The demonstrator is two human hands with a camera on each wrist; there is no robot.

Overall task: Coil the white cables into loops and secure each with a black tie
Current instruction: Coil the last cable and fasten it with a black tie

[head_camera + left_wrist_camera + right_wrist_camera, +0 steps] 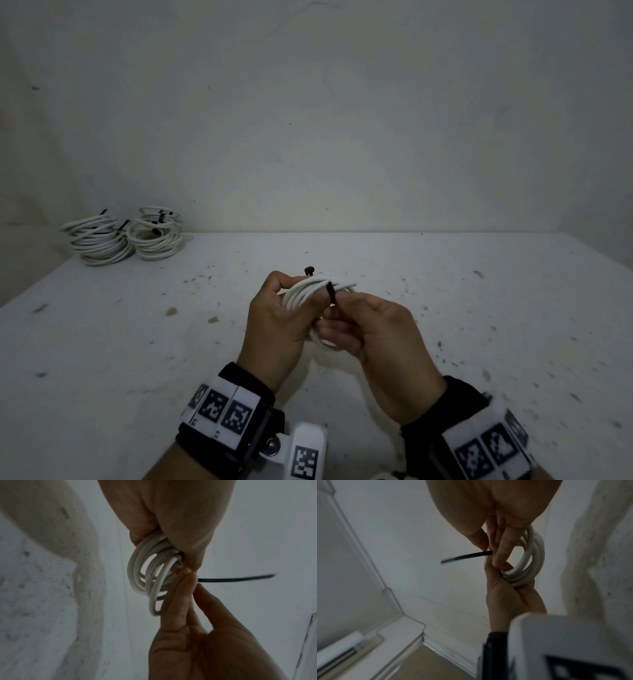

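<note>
White coil (308, 291) is sitting gripped in the left hand (274, 329), while the right hand (373, 329) is pinching the black tie (331, 294) wrapped over it.

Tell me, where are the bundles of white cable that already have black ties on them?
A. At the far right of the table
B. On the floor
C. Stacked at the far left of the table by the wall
C: the tied cable bundles sit piled at the table's far left corner against the wall.
</note>
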